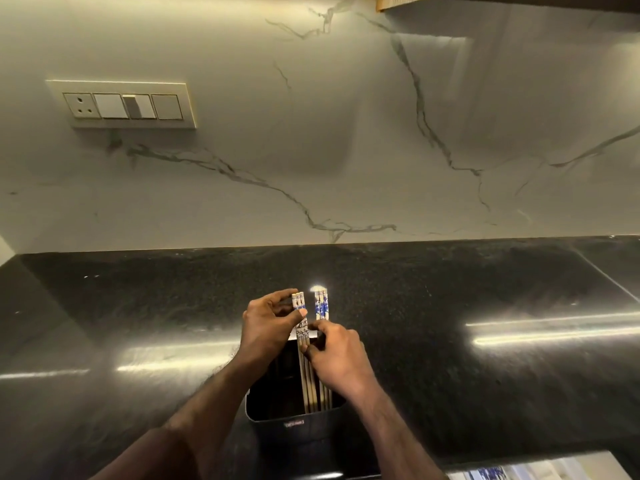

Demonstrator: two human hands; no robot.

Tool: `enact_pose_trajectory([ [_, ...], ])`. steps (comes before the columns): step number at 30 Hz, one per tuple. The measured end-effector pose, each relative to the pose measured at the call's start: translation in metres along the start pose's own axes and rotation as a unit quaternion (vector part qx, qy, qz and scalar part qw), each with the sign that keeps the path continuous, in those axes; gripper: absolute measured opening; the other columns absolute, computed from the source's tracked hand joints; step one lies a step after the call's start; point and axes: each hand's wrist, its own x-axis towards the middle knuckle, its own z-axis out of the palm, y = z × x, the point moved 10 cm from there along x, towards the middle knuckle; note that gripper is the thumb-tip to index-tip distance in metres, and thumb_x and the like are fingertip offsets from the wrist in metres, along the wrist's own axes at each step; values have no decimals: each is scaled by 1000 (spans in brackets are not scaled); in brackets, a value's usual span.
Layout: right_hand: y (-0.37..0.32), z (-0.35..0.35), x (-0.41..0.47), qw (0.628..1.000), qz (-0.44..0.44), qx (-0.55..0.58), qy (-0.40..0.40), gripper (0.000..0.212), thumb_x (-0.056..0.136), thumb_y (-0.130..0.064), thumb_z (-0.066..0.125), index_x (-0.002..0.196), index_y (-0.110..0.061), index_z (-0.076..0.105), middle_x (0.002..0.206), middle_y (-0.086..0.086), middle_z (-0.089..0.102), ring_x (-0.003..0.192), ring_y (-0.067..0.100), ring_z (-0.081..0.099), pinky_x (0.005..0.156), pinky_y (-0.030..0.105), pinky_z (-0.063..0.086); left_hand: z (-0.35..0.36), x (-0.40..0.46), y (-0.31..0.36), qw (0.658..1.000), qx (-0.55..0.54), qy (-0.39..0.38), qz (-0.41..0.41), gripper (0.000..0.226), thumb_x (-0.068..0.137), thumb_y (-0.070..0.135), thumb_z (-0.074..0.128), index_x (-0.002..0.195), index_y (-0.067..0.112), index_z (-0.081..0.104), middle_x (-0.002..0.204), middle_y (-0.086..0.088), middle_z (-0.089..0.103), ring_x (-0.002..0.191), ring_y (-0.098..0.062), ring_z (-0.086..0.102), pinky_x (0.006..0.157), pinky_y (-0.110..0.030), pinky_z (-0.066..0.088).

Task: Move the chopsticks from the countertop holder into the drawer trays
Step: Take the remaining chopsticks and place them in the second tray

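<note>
Two chopstick bundles (313,341) stand in black holder (294,407): patterned tops pinched between left hand (268,323) fingertips, blue-floral pair's shafts gripped by right hand (337,355) curled fingers.

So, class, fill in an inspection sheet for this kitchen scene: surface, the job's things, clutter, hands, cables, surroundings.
Surface: black glossy countertop, with light glare streaks.
Job's things: dark holder on the countertop; chopsticks stand in it in two groups, a black-patterned set and a blue-flowered set.
Clutter: nothing seen.
Hands: left hand pinches the black-patterned set near its top; right hand grips the chopstick shafts lower down.
Cables: nothing seen.
Surroundings: veined marble backsplash; switch panel with socket on the wall at left; part of a drawer at bottom right, contents unclear.
</note>
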Motion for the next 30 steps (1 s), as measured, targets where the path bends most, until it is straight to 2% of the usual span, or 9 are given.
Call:
enact_pose_trajectory([
  [2, -1, 2, 2, 1000, 4, 9, -10, 37, 90, -29, 67, 126, -27, 60, 107, -5, 71, 87, 4, 64, 74, 18, 53, 0, 1, -4, 1000, -21, -5, -7, 38, 74, 2, 79, 108, 14, 70, 88, 2, 76, 83, -7, 73, 75, -24, 58],
  [4, -2, 2, 3, 1000, 5, 9, -9, 36, 90, -28, 67, 125, -26, 61, 108, -4, 71, 92, 7, 67, 82, 26, 57, 0, 2, -7, 999, -43, -13, -14, 35, 73, 2, 79, 102, 19, 71, 87, 0, 77, 83, -11, 74, 77, -31, 59],
  [6, -4, 2, 4, 1000, 2, 8, -4, 35, 89, -27, 68, 124, -26, 63, 109, -4, 71, 92, 6, 67, 80, 23, 56, -1, 3, -8, 998, -65, -19, -19, 33, 72, 0, 79, 96, 22, 71, 86, -3, 77, 84, -16, 74, 78, -33, 59],
  [9, -8, 0, 5, 1000, -7, 10, 7, 29, 89, -26, 69, 117, -25, 66, 104, -6, 71, 86, 3, 65, 73, 16, 52, -4, 3, -1, 995, -96, -31, -19, 31, 70, -1, 80, 93, 19, 72, 84, -5, 77, 83, -19, 74, 72, -27, 59],
  [13, -17, -2, 5, 998, -18, 53, -6, 21, 89, -19, 67, 109, -21, 69, 101, -5, 72, 89, 8, 68, 81, 30, 58, -9, 6, 31, 991, -118, -69, -8, 31, 69, -1, 80, 96, 12, 72, 86, -6, 77, 86, -20, 74, 70, -23, 58],
  [20, -45, -9, 5, 977, -50, 200, -58, 16, 86, -16, 71, 102, -19, 72, 94, -3, 75, 89, 6, 71, 86, 29, 58, -30, 17, 142, 978, -137, -151, 49, 34, 58, 16, 78, 92, 17, 74, 94, -7, 77, 87, -20, 74, 74, -27, 60],
  [24, -66, -16, 2, 941, -72, 309, -117, 16, 89, -7, 66, 104, -13, 69, 95, 5, 76, 92, 14, 73, 85, 31, 58, -43, 17, 186, 976, -142, -140, 90, 32, 55, 12, 78, 87, 15, 76, 89, -10, 77, 80, -23, 75, 74, -31, 61],
  [26, -73, -20, -1, 934, -86, 323, -127, 15, 90, -5, 64, 103, -10, 69, 92, 6, 76, 89, 16, 74, 81, 29, 59, -48, 15, 194, 977, -135, -134, 96, 36, 58, 11, 78, 93, 12, 73, 90, -10, 77, 82, -24, 75, 75, -33, 61],
  [30, -81, -25, -8, 930, -101, 326, -137, 15, 90, -6, 64, 103, -9, 70, 91, 6, 76, 88, 16, 74, 81, 30, 59, -49, 2, 195, 977, -139, -131, 93, 38, 57, 18, 79, 93, 12, 72, 89, -10, 77, 80, -24, 75, 65, -27, 59],
])
